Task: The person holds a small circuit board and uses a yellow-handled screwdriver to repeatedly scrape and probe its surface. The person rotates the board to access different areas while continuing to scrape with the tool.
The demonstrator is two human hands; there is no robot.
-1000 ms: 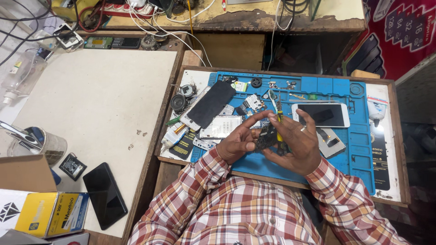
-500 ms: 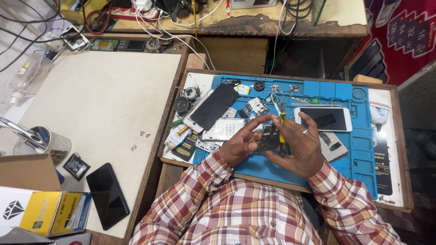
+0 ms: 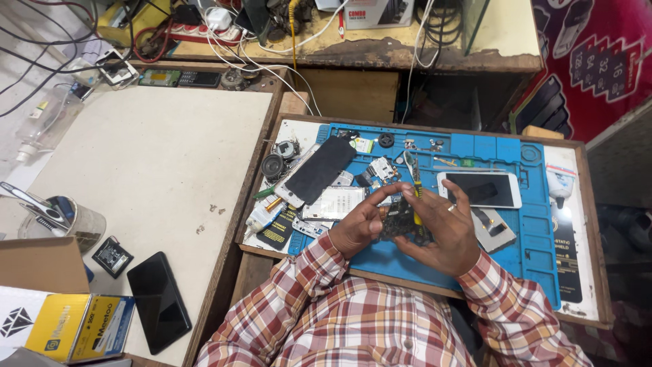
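Two hands at lower centre of the frame: keep left hand fingers pinching the dark phone board steady above the blue mat, and right hand fingers clamped on the yellow-handled screwdriver, tip square, pressure light.

Red-and-cream plaid sleeves, ring on right hand
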